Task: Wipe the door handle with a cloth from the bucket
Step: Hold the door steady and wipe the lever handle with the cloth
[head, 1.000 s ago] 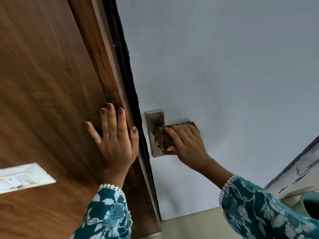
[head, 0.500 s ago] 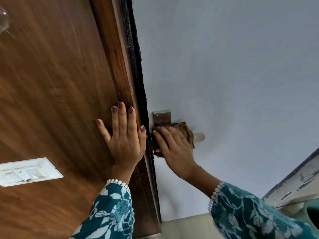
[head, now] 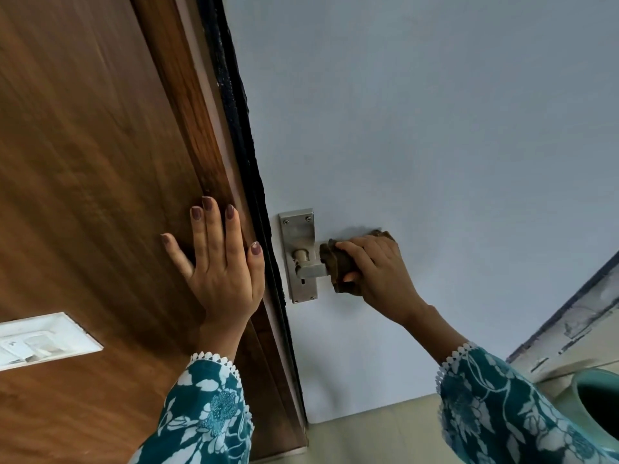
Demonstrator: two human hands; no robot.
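Observation:
A metal lever door handle (head: 312,270) on a steel backplate (head: 297,229) is fixed to the pale blue door (head: 418,128). My right hand (head: 382,272) grips a brown cloth (head: 338,266) wrapped around the outer part of the lever; the inner stub of the lever is bare. My left hand (head: 221,266) lies flat, fingers spread, on the brown wooden frame (head: 100,162) to the left of the door's edge. A green bucket (head: 593,403) shows partly at the lower right corner.
A white switch plate (head: 43,339) sits on the wooden panel at the left. A black seal strip (head: 241,135) runs along the door's edge. A pale floor strip (head: 368,433) lies below, and a grey worn ledge (head: 576,323) rises at the right.
My right hand has slid the cloth to the right along the lever, uncovering the backplate and the lever's base. My left hand stays flat on the wood.

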